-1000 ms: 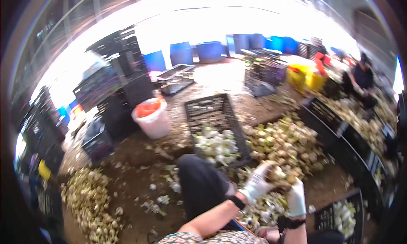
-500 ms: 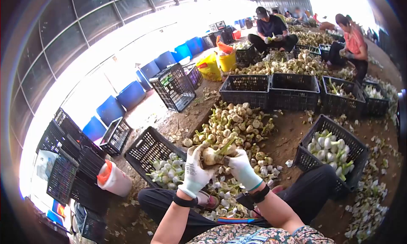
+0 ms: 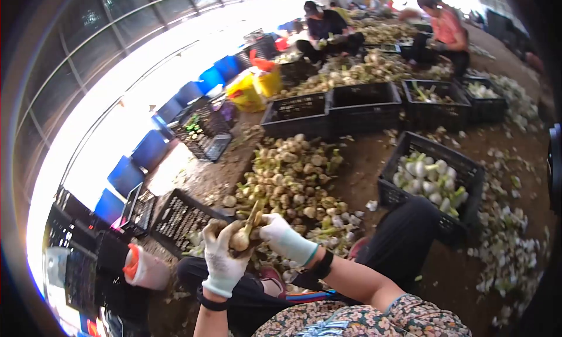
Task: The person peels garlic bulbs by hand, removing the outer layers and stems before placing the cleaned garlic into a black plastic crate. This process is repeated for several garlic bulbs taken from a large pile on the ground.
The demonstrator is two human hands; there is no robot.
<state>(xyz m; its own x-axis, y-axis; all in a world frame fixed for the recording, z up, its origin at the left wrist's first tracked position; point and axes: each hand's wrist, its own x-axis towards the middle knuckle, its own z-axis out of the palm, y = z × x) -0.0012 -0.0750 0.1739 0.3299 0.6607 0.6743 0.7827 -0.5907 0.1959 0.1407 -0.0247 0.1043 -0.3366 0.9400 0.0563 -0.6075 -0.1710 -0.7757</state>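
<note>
At the left I record a white bucket (image 3: 151, 271) with an orange item in its mouth; next, a tilted black crate (image 3: 170, 223), its near end partly hidden behind the left hand (image 3: 227, 258); that gloved hand is narrowed around a garlic bulb (image 3: 240, 241), which sits at near centre, stem raised; the right hand (image 3: 287, 236) meets it from the right, its fingers bent, though I cannot tell their exact grip; just beyond lies a heap of untrimmed bulbs (image 3: 293, 170), with a row of black crates (image 3: 364, 116) standing between it and two seated co-workers; rightward, a bent knee (image 3: 413, 223) obstructs the near side of a crate of pale bulbs (image 3: 433, 176).
</note>
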